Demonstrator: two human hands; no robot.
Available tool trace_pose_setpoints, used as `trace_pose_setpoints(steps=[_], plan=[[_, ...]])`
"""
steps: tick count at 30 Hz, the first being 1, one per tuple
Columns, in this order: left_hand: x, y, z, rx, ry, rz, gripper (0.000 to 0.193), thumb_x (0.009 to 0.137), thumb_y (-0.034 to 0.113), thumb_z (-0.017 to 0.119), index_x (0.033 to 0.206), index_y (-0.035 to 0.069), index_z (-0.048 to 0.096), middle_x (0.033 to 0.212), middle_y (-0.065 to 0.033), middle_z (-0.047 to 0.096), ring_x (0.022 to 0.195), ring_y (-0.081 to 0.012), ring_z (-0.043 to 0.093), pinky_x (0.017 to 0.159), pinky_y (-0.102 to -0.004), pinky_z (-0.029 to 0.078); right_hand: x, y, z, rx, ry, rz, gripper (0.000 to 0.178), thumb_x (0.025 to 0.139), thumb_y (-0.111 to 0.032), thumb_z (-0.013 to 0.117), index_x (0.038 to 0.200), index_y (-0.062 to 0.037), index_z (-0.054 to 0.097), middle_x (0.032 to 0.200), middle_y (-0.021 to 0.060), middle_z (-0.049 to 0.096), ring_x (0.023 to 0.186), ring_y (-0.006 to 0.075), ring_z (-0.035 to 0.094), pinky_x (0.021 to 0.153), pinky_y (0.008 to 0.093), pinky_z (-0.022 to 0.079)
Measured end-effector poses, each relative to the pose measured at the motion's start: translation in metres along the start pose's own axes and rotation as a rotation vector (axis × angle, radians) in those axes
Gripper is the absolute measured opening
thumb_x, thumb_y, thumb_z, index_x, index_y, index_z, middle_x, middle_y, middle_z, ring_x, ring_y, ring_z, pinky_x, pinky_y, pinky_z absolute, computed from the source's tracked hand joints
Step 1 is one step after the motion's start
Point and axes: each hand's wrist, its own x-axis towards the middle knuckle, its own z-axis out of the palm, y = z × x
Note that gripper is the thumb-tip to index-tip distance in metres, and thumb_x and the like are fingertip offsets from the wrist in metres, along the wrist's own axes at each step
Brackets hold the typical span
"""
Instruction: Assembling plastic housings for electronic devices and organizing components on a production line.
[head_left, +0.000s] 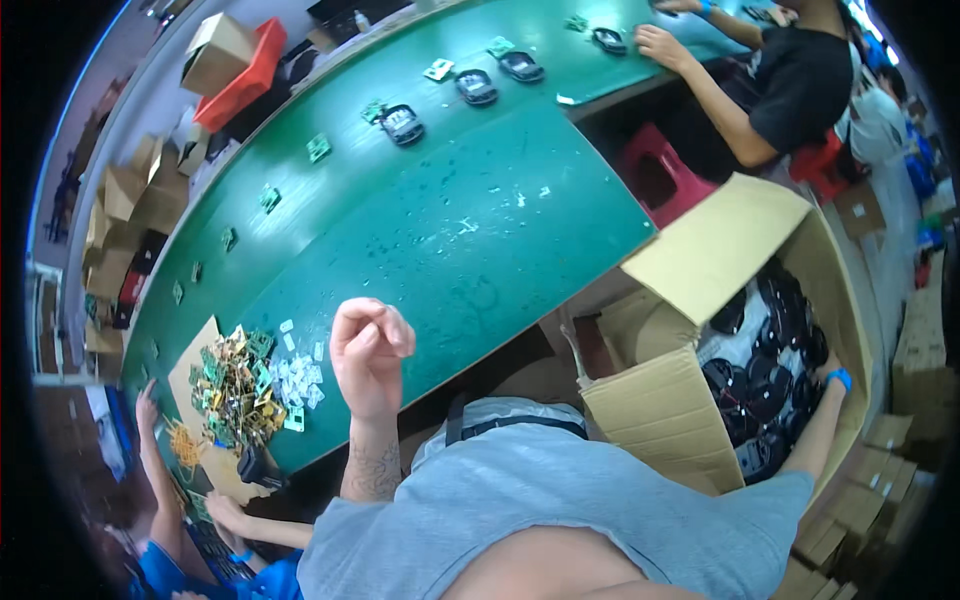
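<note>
My left hand is raised above the green work table. Its fingers curl in toward the thumb, and I see nothing between them. On the right, my right arm reaches into a large open cardboard box. My right hand, just past a blue wristband, is down at the box's inner side beside a heap of black plastic devices. Its fingers are mostly hidden, so whether they grip one does not show.
Along the table's far strip lie several black housings and green circuit boards. At left a pile of boards sits on cardboard, with small white pieces alongside. Co-workers' hands work at far right and lower left. A red stool stands beyond the box.
</note>
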Motion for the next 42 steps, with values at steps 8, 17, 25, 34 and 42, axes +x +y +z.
trace_pose_setpoints(steps=[8, 17, 25, 34, 42], plan=[[-0.012, -0.022, -0.037, 0.011, 0.12, -0.1, 0.019, 0.094, 0.007, 0.05, 0.109, 0.001, 0.059, 0.079, -0.0095, 0.059, 0.067, -0.0153, 0.052, 0.061, -0.0261, 0.042, -0.041, -0.079, -0.055, 0.051, -0.067, 0.259, 0.062, 0.082, 0.002, 0.064, 0.142, -0.0139, 0.058, 0.135, 0.0151, 0.064, 0.118, 0.0353, 0.063, 0.101, 0.0429, 0.051], [0.011, -0.012, -0.051, -0.016, 0.119, -0.036, 0.017, 0.095, 0.005, 0.049, 0.108, 0.002, 0.059, 0.08, -0.009, 0.059, 0.068, -0.0148, 0.052, 0.062, -0.0259, 0.043, -0.084, -0.063, -0.099, 0.155, 0.243, 0.174, 0.035, 0.08, -0.006, 0.069, 0.115, -0.0033, 0.071, 0.118, 0.0146, 0.071, 0.1, 0.0367, 0.069, 0.088, 0.0472, 0.055], [0.011, -0.006, -0.071, -0.059, 0.133, -0.03, 0.015, 0.096, 0.006, 0.05, 0.107, 0.004, 0.06, 0.081, -0.0076, 0.059, 0.068, -0.0137, 0.052, 0.062, -0.0254, 0.042, -0.131, -0.111, -0.176, 0.378, 0.448, 0.132, 0.018, 0.085, -0.005, 0.068, 0.1, -0.0027, 0.076, 0.109, 0.0124, 0.074, 0.098, 0.0317, 0.069, 0.089, 0.0414, 0.054], [0.001, 0.013, -0.089, -0.083, 0.158, 0.019, 0.014, 0.097, 0.006, 0.05, 0.105, 0.005, 0.06, 0.081, -0.0065, 0.058, 0.07, -0.0126, 0.052, 0.062, -0.0255, 0.042, -0.12, -0.199, -0.236, 0.364, 1.143, -0.419, 0.009, 0.087, -0.006, 0.071, 0.088, -0.0043, 0.079, 0.104, 0.0123, 0.075, 0.096, 0.0316, 0.068, 0.087, 0.0374, 0.054], [-0.011, 0.008, -0.094, -0.095, 0.188, 0.007, 0.013, 0.097, 0.006, 0.049, 0.104, 0.005, 0.06, 0.082, -0.0068, 0.058, 0.07, -0.0128, 0.052, 0.062, -0.0257, 0.042, -0.151, -0.455, -0.278, 0.919, 0.804, -0.747, 0.014, 0.092, -0.004, 0.065, 0.098, -0.0058, 0.078, 0.125, 0.0052, 0.069, 0.112, 0.0228, 0.063, 0.102, 0.0326, 0.048]])
